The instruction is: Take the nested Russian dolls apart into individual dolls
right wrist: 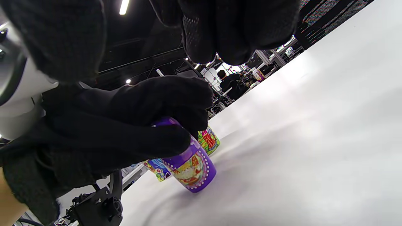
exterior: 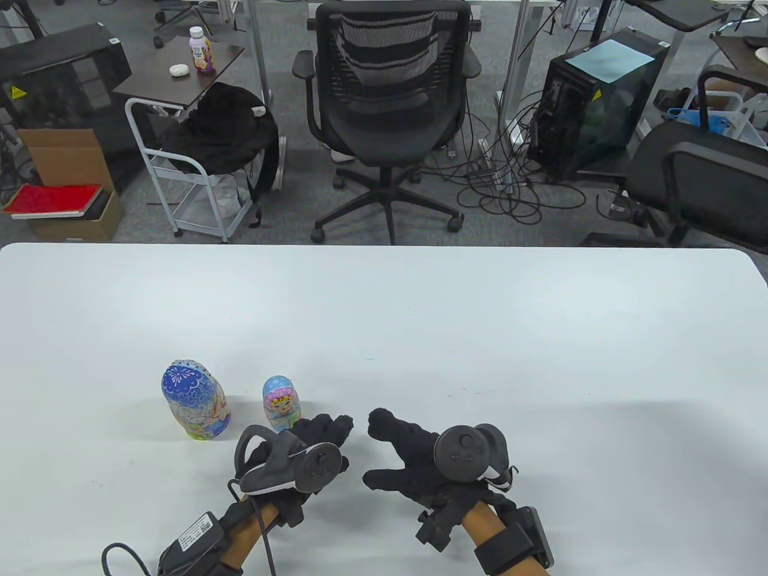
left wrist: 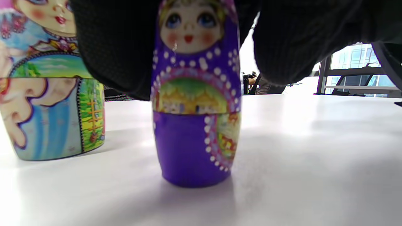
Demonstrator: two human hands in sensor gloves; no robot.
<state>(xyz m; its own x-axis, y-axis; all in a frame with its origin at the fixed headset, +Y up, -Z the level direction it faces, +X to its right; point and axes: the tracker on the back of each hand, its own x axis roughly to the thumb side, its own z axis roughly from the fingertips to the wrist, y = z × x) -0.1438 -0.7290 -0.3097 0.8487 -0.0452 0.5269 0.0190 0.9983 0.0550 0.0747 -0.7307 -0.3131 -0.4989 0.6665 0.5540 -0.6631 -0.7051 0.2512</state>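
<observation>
A small purple doll (left wrist: 194, 125) stands upright and whole on the white table (exterior: 480, 336). My left hand (exterior: 327, 429) grips its head from above, so the table view hides it; the right wrist view shows the purple doll (right wrist: 191, 169) under those gloved fingers (right wrist: 141, 125). Just left of it stands a mid-sized light-blue doll (exterior: 281, 405), seen close up as the light-blue doll (left wrist: 47, 110) in the left wrist view. The large blue doll (exterior: 195, 401) stands further left. My right hand (exterior: 384, 447) hovers beside the left, fingers (right wrist: 235, 28) loosely bent and holding nothing.
The table's far edge (exterior: 384, 246) has a black office chair (exterior: 387, 108) behind it. Wide bare tabletop lies to the right of and beyond the hands. A cable (exterior: 120, 555) trails from the left wrist at the near edge.
</observation>
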